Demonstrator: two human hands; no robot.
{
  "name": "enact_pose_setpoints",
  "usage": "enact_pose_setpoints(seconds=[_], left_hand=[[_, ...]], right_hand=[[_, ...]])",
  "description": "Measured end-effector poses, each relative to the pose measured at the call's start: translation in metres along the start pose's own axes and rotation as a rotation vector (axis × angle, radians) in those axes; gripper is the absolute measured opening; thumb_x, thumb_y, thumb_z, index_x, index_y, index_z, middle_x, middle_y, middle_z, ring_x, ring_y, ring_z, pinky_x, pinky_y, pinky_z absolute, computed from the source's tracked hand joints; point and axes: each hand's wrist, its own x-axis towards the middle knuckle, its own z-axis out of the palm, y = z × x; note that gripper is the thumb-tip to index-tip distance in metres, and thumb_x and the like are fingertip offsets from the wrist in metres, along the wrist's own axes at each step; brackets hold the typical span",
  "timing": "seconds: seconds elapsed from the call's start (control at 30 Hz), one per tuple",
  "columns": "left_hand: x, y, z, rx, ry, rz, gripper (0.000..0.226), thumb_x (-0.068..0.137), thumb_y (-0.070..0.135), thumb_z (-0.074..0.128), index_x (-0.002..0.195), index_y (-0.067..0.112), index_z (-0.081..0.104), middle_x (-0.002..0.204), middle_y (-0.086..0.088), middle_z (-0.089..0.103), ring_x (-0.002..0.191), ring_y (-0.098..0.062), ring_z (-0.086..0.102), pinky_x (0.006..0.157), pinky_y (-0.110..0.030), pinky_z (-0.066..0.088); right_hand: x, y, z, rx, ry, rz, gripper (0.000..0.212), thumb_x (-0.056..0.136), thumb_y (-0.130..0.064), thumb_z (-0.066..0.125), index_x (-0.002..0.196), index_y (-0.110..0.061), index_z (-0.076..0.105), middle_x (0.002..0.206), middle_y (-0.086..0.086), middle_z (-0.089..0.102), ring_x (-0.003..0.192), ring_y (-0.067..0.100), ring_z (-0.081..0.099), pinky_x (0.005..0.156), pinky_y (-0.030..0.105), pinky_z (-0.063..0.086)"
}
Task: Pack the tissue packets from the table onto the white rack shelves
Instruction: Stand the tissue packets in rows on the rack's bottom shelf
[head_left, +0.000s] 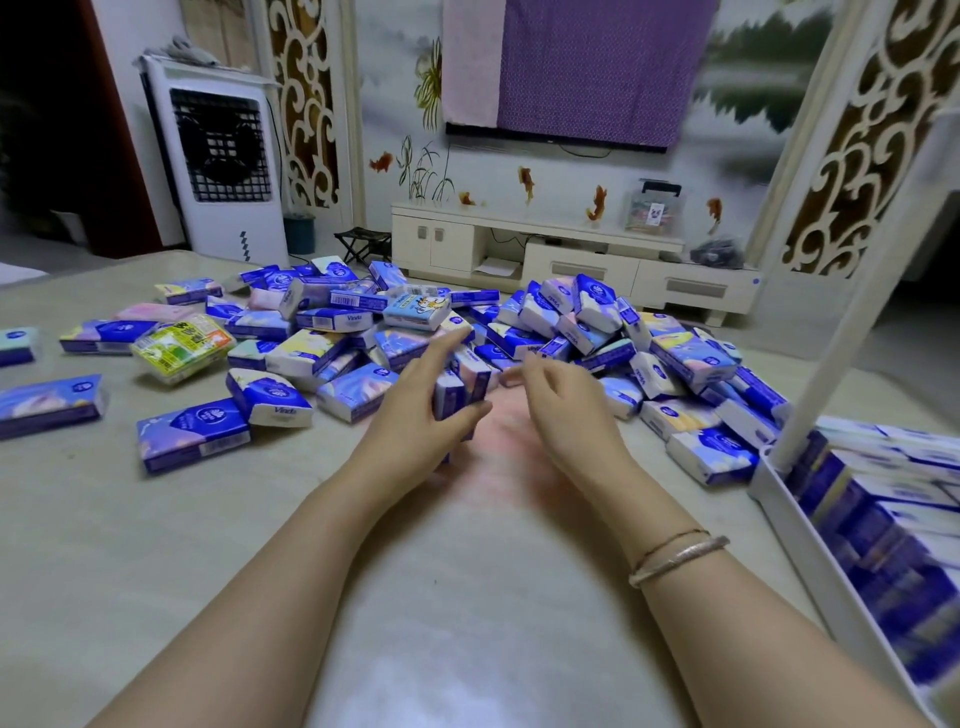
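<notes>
Gripping upright tissue packets (460, 392), the left hand (415, 421) clamps them; right hand (566, 410) hovers beside, fingers loose.

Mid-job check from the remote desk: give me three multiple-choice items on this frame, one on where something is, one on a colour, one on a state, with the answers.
1. Where does the white rack stand?
A. at the far left of the table
B. at the right edge of the view
C. behind the packet heap

2. What colour is the odd packet left of the heap?
A. yellow-green
B. red
C. black

3. What is the left hand doing?
A. lying flat on the table
B. hanging loose above the heap
C. gripping a few packets held on edge

Answers:
1. B: the white rack rises at the right, with packets already stacked in it.
2. A: the yellow-green packet lies among blue ones.
3. C: the left hand has its thumb and fingers round a small stack of packets, while the right hand reaches into the heap, holding nothing that shows.
</notes>
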Motion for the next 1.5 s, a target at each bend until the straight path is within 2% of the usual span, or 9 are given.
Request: enact_pose_setpoints(seconds=[0.23, 0.5, 0.67, 0.8, 0.93, 1.1, 1.23, 1.4, 1.5], left_hand=[[-0.005, 0.003, -0.005, -0.037, -0.011, -0.089, 0.059, 0.079, 0.024, 0.076, 0.126, 0.04, 0.044, 0.107, 0.012, 0.06, 0.066, -0.003, 0.063, 0.051, -0.008, 0.046], [-0.012, 0.007, -0.007, -0.097, -0.021, -0.112, 0.061, 0.082, 0.023, 0.073, 0.129, 0.037, 0.037, 0.124, 0.002, 0.053, 0.077, -0.007, 0.063, 0.05, -0.007, 0.044], [-0.025, 0.019, -0.009, -0.157, -0.03, -0.123, 0.057, 0.083, 0.027, 0.072, 0.127, 0.034, 0.037, 0.117, 0.005, 0.056, 0.083, -0.009, 0.061, 0.06, -0.007, 0.043], [-0.04, 0.041, -0.004, -0.314, -0.023, -0.179, 0.052, 0.085, 0.026, 0.069, 0.127, 0.028, 0.038, 0.107, 0.0, 0.061, 0.083, -0.011, 0.061, 0.061, -0.012, 0.048], [-0.059, 0.08, 0.007, -0.545, -0.068, -0.272, 0.043, 0.09, 0.02, 0.063, 0.126, 0.022, 0.038, 0.087, 0.0, 0.064, 0.066, -0.006, 0.062, 0.055, -0.024, 0.049], [-0.087, 0.145, 0.004, -0.675, -0.176, -0.22, 0.04, 0.094, 0.023, 0.057, 0.129, 0.027, 0.038, 0.111, -0.002, 0.066, 0.082, -0.011, 0.067, 0.069, -0.026, 0.052], [-0.105, 0.196, 0.0, -0.68, -0.227, -0.19, 0.043, 0.096, 0.014, 0.051, 0.133, 0.027, 0.034, 0.118, -0.009, 0.064, 0.094, -0.027, 0.066, 0.086, -0.044, 0.053], [-0.124, 0.257, 0.016, -0.692, -0.222, -0.241, 0.044, 0.09, 0.0, 0.037, 0.123, 0.029, 0.037, 0.091, -0.001, 0.058, 0.048, -0.005, 0.065, 0.044, -0.021, 0.05], [-0.142, 0.282, 0.038, -0.68, -0.315, -0.198, 0.056, 0.088, -0.004, 0.032, 0.135, 0.026, 0.035, 0.095, 0.001, 0.057, 0.061, -0.011, 0.062, 0.037, -0.015, 0.042]], right_hand=[[0.003, 0.048, -0.011, -0.675, -0.074, 0.213, 0.051, 0.095, -0.046, 0.035, 0.129, -0.009, 0.044, 0.142, 0.016, 0.04, 0.135, 0.033, 0.03, 0.11, 0.044, 0.027], [-0.01, 0.024, -0.003, -0.423, 0.168, 0.042, 0.021, 0.084, -0.022, 0.059, 0.102, -0.011, 0.056, 0.109, 0.011, 0.051, 0.107, 0.031, 0.043, 0.086, 0.037, 0.036], [-0.019, 0.021, -0.019, -0.341, 0.104, 0.319, 0.042, 0.081, -0.021, 0.065, 0.117, -0.009, 0.046, 0.13, 0.016, 0.039, 0.124, 0.036, 0.036, 0.098, 0.036, 0.034], [-0.037, 0.0, -0.052, 0.203, 0.016, 0.489, 0.048, 0.077, -0.018, 0.071, 0.119, -0.012, 0.047, 0.1, 0.005, 0.063, 0.098, 0.023, 0.06, 0.09, 0.039, 0.046], [-0.082, -0.033, -0.087, 0.596, -0.085, 0.31, 0.038, 0.082, -0.005, 0.066, 0.117, -0.013, 0.053, 0.106, 0.005, 0.064, 0.106, 0.022, 0.061, 0.1, 0.041, 0.046], [-0.134, -0.064, -0.134, 0.572, -0.191, 0.121, 0.035, 0.073, -0.016, 0.061, 0.107, -0.022, 0.056, 0.111, 0.003, 0.067, 0.105, 0.018, 0.063, 0.096, 0.035, 0.046], [-0.17, -0.085, -0.174, 0.518, -0.215, 0.007, 0.028, 0.09, -0.008, 0.057, 0.114, -0.017, 0.046, 0.095, -0.006, 0.068, 0.074, -0.006, 0.06, 0.066, 0.007, 0.043], [-0.214, -0.092, -0.215, 0.365, -0.158, -0.085, 0.057, 0.079, -0.023, 0.075, 0.122, -0.027, 0.037, 0.106, -0.005, 0.069, 0.093, 0.003, 0.068, 0.085, 0.024, 0.053], [-0.233, -0.085, -0.234, 0.313, -0.045, -0.111, 0.061, 0.077, -0.018, 0.077, 0.121, -0.028, 0.037, 0.106, -0.006, 0.067, 0.091, 0.004, 0.068, 0.084, 0.026, 0.055]])
